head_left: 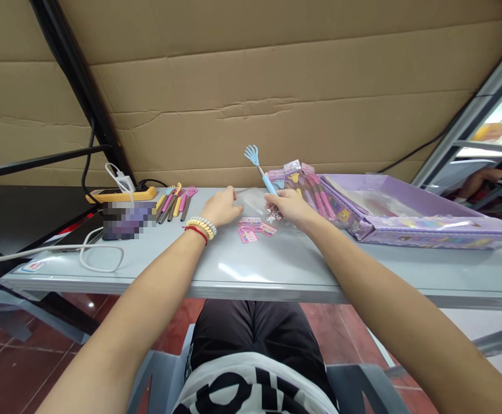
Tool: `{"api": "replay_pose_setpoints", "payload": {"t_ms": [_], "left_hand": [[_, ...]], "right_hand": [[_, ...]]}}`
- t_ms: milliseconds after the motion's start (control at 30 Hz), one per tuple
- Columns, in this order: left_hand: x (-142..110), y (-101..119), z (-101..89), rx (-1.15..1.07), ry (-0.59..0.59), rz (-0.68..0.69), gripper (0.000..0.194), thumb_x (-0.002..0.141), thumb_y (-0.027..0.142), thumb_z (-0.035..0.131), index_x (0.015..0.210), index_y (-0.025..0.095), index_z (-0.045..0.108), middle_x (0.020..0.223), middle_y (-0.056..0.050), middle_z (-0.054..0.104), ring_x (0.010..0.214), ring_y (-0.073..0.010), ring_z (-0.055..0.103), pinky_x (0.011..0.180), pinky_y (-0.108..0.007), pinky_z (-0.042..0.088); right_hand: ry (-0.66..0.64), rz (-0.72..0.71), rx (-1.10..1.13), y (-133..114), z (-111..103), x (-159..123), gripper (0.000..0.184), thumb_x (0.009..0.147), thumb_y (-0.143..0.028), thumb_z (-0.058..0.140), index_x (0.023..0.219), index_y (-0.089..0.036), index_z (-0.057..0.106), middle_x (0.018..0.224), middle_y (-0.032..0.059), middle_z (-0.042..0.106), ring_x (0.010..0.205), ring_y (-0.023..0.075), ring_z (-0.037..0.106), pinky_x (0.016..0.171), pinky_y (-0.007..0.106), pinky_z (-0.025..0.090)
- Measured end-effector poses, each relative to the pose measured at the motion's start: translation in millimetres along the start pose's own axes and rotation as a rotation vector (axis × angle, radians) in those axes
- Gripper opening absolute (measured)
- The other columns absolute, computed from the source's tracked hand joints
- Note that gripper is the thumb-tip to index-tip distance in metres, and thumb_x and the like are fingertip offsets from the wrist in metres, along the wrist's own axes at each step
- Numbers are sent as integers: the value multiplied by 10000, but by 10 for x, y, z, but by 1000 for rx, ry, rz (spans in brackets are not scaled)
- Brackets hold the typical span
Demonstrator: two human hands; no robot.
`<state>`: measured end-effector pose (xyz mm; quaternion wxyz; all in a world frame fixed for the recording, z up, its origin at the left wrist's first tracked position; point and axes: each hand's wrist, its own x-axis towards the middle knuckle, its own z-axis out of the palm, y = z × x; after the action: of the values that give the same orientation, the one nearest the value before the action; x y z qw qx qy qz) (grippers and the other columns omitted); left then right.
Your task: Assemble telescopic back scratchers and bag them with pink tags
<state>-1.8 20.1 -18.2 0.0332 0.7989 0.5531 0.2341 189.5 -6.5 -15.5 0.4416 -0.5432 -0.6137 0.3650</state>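
At the bottom middle of the frame, the person sits at a gray table [255, 264]. Pink cards [255, 227] lie on it near the center. Just past them, the right hand [292, 208] holds a blue scratcher [268, 184] by its handle, claw end up. It has no bag on. The left hand [221, 208] is by a thin clear bag [251, 200]; one cannot tell if it pinches it. Left of center, bare scratchers [177, 204] look not yet bagged. Right of center, a pile of scratchers [315, 192] looks already bagged, with cards. A purple box [432, 230] sits at the right. Brown cardboard [251, 80] fills the top.
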Motion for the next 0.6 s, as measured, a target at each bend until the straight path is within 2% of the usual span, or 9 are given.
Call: {"api": "replay_pose_setpoints", "payload": {"t_ms": [133, 200, 267, 400, 600], "left_hand": [[-79, 104, 21, -121, -114, 281, 594, 790, 276, 526, 1355, 168, 378, 772, -12, 695, 762, -205, 645, 698, -299, 457], [-98, 130, 17, -144, -130, 362, 596, 806, 255, 508, 1382, 177, 377, 778, 0, 701, 741, -181, 646, 724, -284, 463], [-93, 131, 13, -140, -113, 407, 524, 813, 246, 495, 1331, 179, 460, 872, -16, 712, 738, -162, 643, 752, -275, 468], [-52, 103, 25, -103, -13, 419, 466, 778, 187, 488, 1234, 128, 567, 1160, -79, 655, 809, -156, 633, 829, -285, 472], [-35, 114, 0, -155, 125, 278, 525, 740, 113, 455, 1250, 123, 580, 1174, -80, 645, 862, -165, 618, 875, -289, 463]], "right_hand": [[-15, 41, 102, -34, 11, -15, 255, 885, -226, 555, 652, -123, 569, 729, 66, 597, 452, 77, 471, 343, 194, 372], [-42, 46, 140, -49, 12, -32, 233, 891, -221, 552, 682, -119, 577, 758, 72, 606, 469, 85, 511, 345, 195, 381], [-76, 41, 167, -63, 14, -48, 206, 894, -221, 552, 717, -120, 583, 782, 76, 616, 490, 101, 553, 347, 200, 389], [-121, 44, 159, -66, 19, -55, 178, 889, -220, 565, 744, -117, 578, 817, 81, 635, 524, 111, 594, 349, 198, 407], [-120, 0, 28, -9, 7, -23, 164, 866, -187, 571, 720, -114, 575, 813, 73, 640, 515, 85, 575, 355, 176, 398]]}}
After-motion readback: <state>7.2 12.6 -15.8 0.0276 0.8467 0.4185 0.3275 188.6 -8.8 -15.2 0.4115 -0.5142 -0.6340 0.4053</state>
